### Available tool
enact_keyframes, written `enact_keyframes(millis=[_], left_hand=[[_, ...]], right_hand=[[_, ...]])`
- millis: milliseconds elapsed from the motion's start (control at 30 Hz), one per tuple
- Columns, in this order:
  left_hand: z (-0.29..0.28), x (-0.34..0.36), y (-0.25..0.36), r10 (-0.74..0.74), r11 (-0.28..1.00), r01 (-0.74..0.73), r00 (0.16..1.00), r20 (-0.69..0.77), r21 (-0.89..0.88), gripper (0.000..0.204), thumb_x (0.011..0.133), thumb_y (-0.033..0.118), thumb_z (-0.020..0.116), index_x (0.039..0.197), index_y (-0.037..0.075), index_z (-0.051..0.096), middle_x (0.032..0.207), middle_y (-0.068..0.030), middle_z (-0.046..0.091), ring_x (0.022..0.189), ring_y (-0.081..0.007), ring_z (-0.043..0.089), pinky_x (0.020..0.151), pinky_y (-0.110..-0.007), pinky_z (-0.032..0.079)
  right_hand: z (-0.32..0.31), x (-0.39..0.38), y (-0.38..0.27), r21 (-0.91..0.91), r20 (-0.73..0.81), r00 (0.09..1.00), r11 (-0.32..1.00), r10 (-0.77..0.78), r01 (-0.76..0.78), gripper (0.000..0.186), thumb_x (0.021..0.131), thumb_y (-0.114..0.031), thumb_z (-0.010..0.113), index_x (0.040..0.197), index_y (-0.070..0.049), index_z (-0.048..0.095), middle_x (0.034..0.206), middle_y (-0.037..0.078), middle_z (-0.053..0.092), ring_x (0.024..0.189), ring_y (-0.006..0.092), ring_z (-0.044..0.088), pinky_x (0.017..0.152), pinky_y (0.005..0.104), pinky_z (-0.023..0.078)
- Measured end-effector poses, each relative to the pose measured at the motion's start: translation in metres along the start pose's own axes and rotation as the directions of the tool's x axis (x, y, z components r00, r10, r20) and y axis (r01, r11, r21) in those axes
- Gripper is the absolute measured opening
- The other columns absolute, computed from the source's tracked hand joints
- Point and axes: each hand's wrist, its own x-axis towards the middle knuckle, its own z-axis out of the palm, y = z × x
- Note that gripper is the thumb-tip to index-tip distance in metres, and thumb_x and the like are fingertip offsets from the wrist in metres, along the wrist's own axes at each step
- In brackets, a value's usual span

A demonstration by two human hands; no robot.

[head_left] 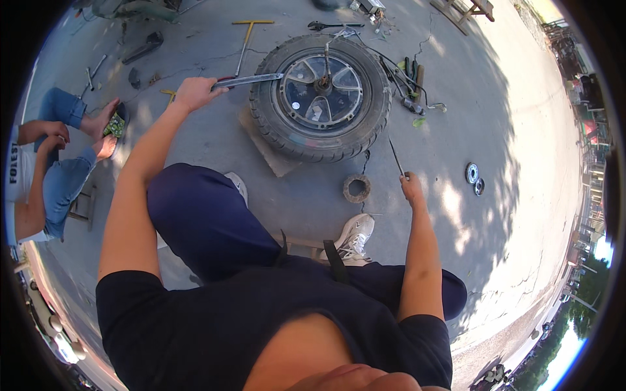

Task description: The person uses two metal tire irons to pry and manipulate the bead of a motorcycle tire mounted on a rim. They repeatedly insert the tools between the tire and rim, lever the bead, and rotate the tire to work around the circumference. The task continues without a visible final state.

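A wheel [319, 143] with a knobbly black tyre and a motor hub [323, 91] lies flat in front of me. My left hand [195, 94] is closed around a flat metal tyre lever [251, 80], whose far tip reaches over the tyre to the left side of the hub's rim. Lower right of the wheel, my right hand [411, 188] grips a thin dark metal rod [395, 155]. The rod's tip points up toward the tyre's right edge, seemingly apart from it. Whether this rod is a screwdriver or another tool, I cannot tell.
A flat board [278, 164] sticks out under the wheel. Near my shoe lies a grey ring [357, 189]. Pliers and other hand tools [414, 78], a yellow T-handle wrench [253, 22], an adjustable wrench [334, 26] and round metal parts [472, 173] lie around. Another person [45, 156] sits at left.
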Motion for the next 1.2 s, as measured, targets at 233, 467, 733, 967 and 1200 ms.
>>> enact_keyframes(millis=[233,467,733,967,1200], left_hand=[[-0.001,0.003,0.006,-0.024,1.0,0.024,1.0,0.016,0.02,0.055,0.09,0.059,0.049,0.09,0.007,0.066,0.078,-0.017,0.065,0.079,-0.037,0.063,0.069,-0.047,0.048],[-0.004,-0.006,0.001,-0.045,0.997,0.042,0.998,0.054,0.066,0.056,0.091,0.058,0.049,0.094,0.005,0.066,0.081,-0.019,0.066,0.084,-0.0387,0.063,0.073,-0.047,0.048],[0.001,0.004,0.0,0.01,0.996,-0.011,1.0,0.016,0.094,0.056,0.091,0.057,0.049,0.087,0.003,0.064,0.078,-0.0204,0.065,0.08,-0.0394,0.062,0.069,-0.048,0.048],[0.005,0.004,-0.007,0.022,0.997,-0.02,0.999,-0.024,0.081,0.056,0.089,0.058,0.051,0.08,0.003,0.061,0.074,-0.0201,0.063,0.076,-0.0402,0.061,0.068,-0.049,0.047],[0.009,0.006,-0.008,0.016,0.996,-0.015,1.0,-0.01,0.085,0.058,0.089,0.059,0.051,0.077,0.004,0.063,0.07,-0.0201,0.063,0.072,-0.0398,0.062,0.064,-0.049,0.048]], right_hand=[[-0.116,-0.046,-0.121,0.79,0.068,0.997,0.61,0.022,-0.067,0.024,0.095,-0.023,0.056,0.103,-0.001,0.059,0.079,0.001,0.052,0.061,0.0083,0.051,0.054,0.0241,0.042],[-0.126,-0.093,-0.192,0.573,0.192,0.978,0.819,-0.084,-0.042,0.03,0.094,-0.024,0.059,0.111,0.001,0.057,0.07,-0.002,0.045,0.057,0.0057,0.042,0.048,0.0231,0.033],[-0.102,-0.069,-0.193,-0.121,0.111,0.942,0.936,-0.317,0.33,0.033,0.093,-0.024,0.049,0.117,-0.004,0.061,0.104,0.022,0.065,0.098,0.0397,0.061,0.084,0.0469,0.048],[-0.11,-0.031,-0.229,-0.373,0.236,0.918,0.843,-0.319,0.389,0.038,0.089,-0.015,0.044,0.124,-0.015,0.061,0.103,0.021,0.067,0.1,0.0394,0.063,0.084,0.0478,0.05],[-0.117,-0.026,-0.223,-0.406,0.225,0.887,0.789,-0.404,0.462,0.038,0.09,-0.013,0.047,0.126,-0.016,0.06,0.098,0.021,0.067,0.092,0.0394,0.063,0.079,0.0492,0.05]])
